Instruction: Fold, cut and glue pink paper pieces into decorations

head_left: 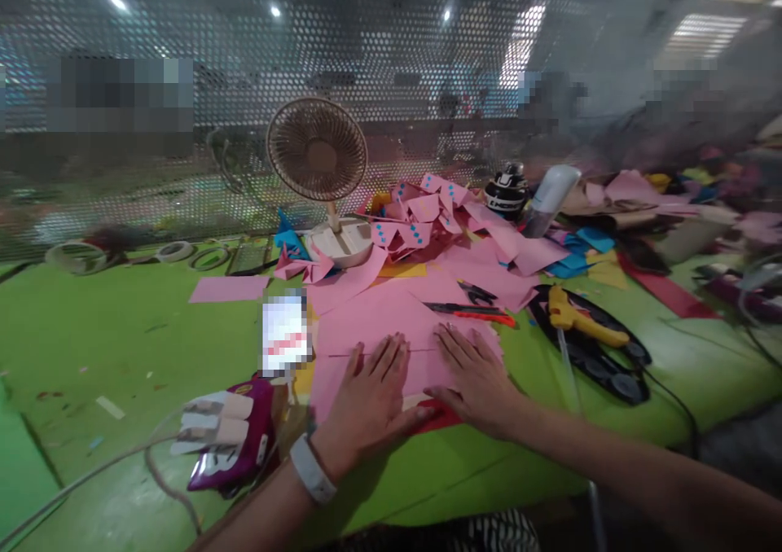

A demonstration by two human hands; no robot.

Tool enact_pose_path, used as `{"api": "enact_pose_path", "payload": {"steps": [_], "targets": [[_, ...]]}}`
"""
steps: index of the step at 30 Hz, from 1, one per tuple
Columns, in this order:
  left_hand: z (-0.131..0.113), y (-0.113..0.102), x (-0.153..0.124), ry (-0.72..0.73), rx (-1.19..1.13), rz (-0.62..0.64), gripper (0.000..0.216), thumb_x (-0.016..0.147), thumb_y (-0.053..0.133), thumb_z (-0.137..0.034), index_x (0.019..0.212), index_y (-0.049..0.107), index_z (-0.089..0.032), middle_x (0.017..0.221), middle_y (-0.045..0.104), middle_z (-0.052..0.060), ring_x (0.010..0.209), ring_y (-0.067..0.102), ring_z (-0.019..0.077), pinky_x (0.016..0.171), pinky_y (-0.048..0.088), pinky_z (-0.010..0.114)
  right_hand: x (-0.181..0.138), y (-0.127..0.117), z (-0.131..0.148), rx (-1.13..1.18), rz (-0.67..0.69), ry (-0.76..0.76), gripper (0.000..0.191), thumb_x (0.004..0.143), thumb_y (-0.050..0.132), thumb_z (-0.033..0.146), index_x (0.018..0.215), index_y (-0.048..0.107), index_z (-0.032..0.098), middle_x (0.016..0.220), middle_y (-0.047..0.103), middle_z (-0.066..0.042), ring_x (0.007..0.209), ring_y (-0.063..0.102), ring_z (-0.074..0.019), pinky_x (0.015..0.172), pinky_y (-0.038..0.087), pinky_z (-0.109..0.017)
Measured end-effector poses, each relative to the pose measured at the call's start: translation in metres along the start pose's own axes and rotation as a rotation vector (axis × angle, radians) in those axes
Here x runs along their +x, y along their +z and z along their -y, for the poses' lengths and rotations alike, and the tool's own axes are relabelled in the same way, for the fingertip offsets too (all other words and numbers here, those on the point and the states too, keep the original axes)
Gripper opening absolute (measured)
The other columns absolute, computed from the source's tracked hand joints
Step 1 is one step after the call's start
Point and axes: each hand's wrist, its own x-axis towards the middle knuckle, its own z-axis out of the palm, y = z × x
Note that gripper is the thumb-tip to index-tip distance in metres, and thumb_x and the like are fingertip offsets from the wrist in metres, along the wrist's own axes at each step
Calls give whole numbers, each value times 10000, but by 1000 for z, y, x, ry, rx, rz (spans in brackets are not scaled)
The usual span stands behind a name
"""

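Observation:
Pink paper (366, 312) lies in overlapping sheets on the green table before me. My left hand (375, 389) rests flat on it with the fingers spread, a pale band around that wrist. Beside it my right hand (473, 377) also presses flat on the pink paper, fingers stretched out. Neither hand grips anything. A dark line crosses the sheet near both sets of fingertips. Red paper (438, 418) shows between the hands at the near edge. Just beyond the right hand lie a red-and-black cutter knife (482, 314) and small black-handled snips (477, 293).
A yellow glue gun (586, 320) lies on a black tray (617, 381) at right, its cord trailing. At left are a phone (284, 332) and a purple power strip (241, 438) with plugs. A fan (318, 153) and folded pink pieces (421, 210) stand behind, before a perforated metal screen (391, 63).

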Motion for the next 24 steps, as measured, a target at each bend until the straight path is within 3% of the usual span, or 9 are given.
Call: {"api": "enact_pose_path", "payload": {"steps": [5,9,14,24], "targets": [[6,4,3,22,14,-8,781,862,236,-685,1460,211,-183,1522,191,87,1386,198,279,1109,110,514,9,-6,6,45,63,-24,800,887,268,627,1421,292,32,1478,268,-205,1381,205,-306,1114,93,-548],[10,6,3,51,29,-24,791,862,264,-678,1472,160,-185,1520,195,79,1384,207,275,1115,120,492,21,-11,16,113,118,-107,754,904,224,610,1437,272,80,1496,251,-159,1396,160,-287,1116,117,-543],[12,6,3,60,45,-42,792,865,271,-669,1476,134,-184,1518,199,74,1379,221,275,1110,126,493,24,-11,19,154,142,-108,756,907,195,610,1437,268,76,1508,215,-148,1402,139,-277,1114,133,-546],[3,-3,3,16,26,31,787,864,206,-693,1432,285,-155,1508,228,112,1380,220,270,1098,151,502,-4,-6,5,43,19,-3,693,907,345,527,1414,330,55,1480,290,-162,1370,249,-287,1116,229,-464]]}}
